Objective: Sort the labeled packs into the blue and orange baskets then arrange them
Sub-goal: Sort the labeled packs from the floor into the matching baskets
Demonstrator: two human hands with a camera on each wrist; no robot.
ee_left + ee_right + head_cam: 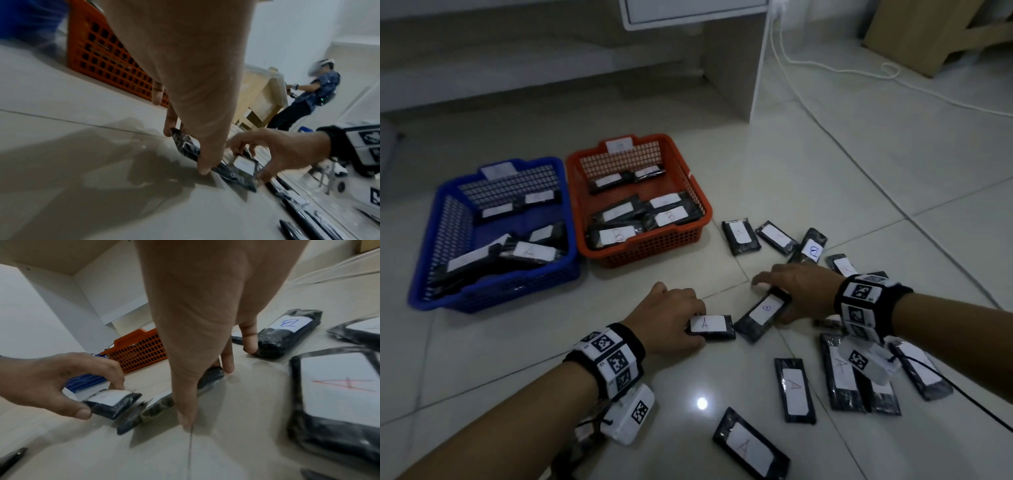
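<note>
On the tiled floor my left hand (693,325) pinches the end of a black pack labeled A (711,324), thumb on the near side and fingers on the far side; the left wrist view shows this pack (186,148) between them. Just to the right, my right hand (774,301) grips a black pack labeled B (763,314) lying at a slant, fingers at its far end, thumb by its near side (164,404). The blue basket (493,291) at the left holds several A packs. Beside it, the orange basket (647,250) holds several B packs.
Several loose packs lie on the floor right of and in front of my hands, among them a B pack (287,324) and an A pack (339,386). White cables (808,99) trail past a desk leg (729,68). Another person (316,91) stands far off.
</note>
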